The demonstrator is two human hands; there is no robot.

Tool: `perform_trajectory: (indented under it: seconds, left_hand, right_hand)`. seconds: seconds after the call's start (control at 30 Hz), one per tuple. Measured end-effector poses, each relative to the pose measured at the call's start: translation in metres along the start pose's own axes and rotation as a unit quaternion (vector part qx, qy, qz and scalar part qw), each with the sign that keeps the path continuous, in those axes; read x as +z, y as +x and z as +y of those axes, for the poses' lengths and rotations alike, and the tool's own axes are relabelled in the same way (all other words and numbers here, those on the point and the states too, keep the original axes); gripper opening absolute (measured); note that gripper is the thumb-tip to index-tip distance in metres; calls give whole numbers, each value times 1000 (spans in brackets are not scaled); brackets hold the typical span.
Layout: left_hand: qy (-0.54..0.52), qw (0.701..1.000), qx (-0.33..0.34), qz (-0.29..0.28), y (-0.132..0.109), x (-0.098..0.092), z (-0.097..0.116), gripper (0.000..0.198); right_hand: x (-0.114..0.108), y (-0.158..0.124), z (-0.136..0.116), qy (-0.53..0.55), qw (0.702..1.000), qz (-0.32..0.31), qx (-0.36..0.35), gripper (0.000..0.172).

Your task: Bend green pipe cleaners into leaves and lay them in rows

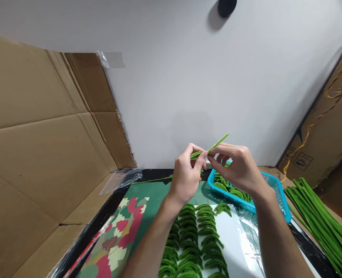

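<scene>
My left hand (pixel 186 175) is closed around a green pipe cleaner (pixel 220 141), pinching it between thumb and fingers. The fingertips of my right hand (pixel 238 166) pinch the same piece close by, and one straight end sticks up to the right. Part of it is folded or doubled inside my left hand; its exact shape there is hidden. Below my hands, rows of curved green pipe cleaner pieces (pixel 189 235) lie on a white sheet (pixel 228 247). More bent pieces (pixel 231 189) rest in a blue plastic basket (pixel 283 204) behind my right wrist.
A bundle of long green pipe cleaners (pixel 318 220) lies at the right. Under the sheet is a green mat (pixel 156 193), with a patterned card (pixel 121 235) on its left. Cardboard walls (pixel 37 154) and a white wall (pixel 188 85) enclose the table. Twisted wires (pixel 318 121) hang at the right.
</scene>
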State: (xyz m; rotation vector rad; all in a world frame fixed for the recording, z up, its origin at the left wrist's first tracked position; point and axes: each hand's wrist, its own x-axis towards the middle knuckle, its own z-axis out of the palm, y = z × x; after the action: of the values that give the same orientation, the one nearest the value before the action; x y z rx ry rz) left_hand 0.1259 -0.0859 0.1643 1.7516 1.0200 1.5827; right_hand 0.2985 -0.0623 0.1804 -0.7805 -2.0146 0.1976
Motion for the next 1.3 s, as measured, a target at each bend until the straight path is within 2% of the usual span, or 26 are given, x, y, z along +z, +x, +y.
perform_trajectory:
  seconds: [0.17,0.33,0.53,0.8,1.0,1.3]
  left_hand:
    - [-2,1000,-3,-31,-1,0,1,28]
    - [-20,999,-17,-30,0,-2,2,31]
    - [-66,996,-50,-40,2,-3,3,31]
    - [-59,996,-54,-24,4,-3,1,24]
    - [-97,992,-78,-26,7,-7,2,23]
    - [-91,991,-84,-54,7,-9,4,22]
  right_hand:
    - [-1,-1,1,-19,1000,12,7,13]
    - [-1,0,1,-36,999,27,7,15]
    - [-1,0,2,-70,994,75,27,13]
    - [-3,-3,3,-49,997,63,-3,12]
    - [-5,-4,0,-6,998,67,-21,10]
    - [-12,-8,10,5,998,61,10,11]
